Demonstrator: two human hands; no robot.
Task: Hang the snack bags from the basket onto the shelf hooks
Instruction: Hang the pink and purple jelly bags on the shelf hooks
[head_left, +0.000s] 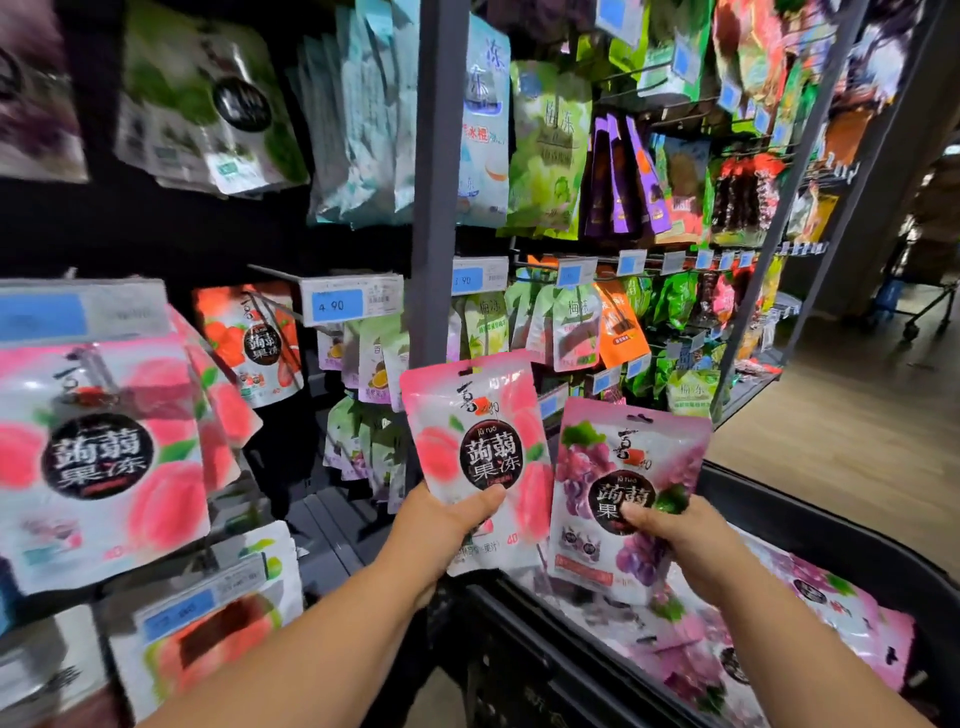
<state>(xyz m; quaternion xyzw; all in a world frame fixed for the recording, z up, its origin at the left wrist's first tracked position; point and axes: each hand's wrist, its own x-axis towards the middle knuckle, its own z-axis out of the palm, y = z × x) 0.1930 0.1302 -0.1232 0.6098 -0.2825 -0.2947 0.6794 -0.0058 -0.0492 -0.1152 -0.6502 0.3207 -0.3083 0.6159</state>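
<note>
Just beneath the fingers (644, 517), the black basket (821, 519) holds more purple bags (831, 587). Left hand (447, 525) grips a peach bag (478, 441), right hand (680, 540) pinches a grape bag (623, 467), before the stocked shelf (436, 182); wooden floor (857, 426) beyond.

The left hand (441, 530) and right hand (685, 540) are bare. Both forearms run uncovered to the frame edge. The thumbnails seem short.

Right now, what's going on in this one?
A person is restocking a snack shelf. The left hand holds a pink peach-print snack bag and the right hand holds a purple grape-print snack bag, both upright by the black plastic basket, which contains more grape bags. Neither is on a hook yet; matching peach bags hang at left.
</note>
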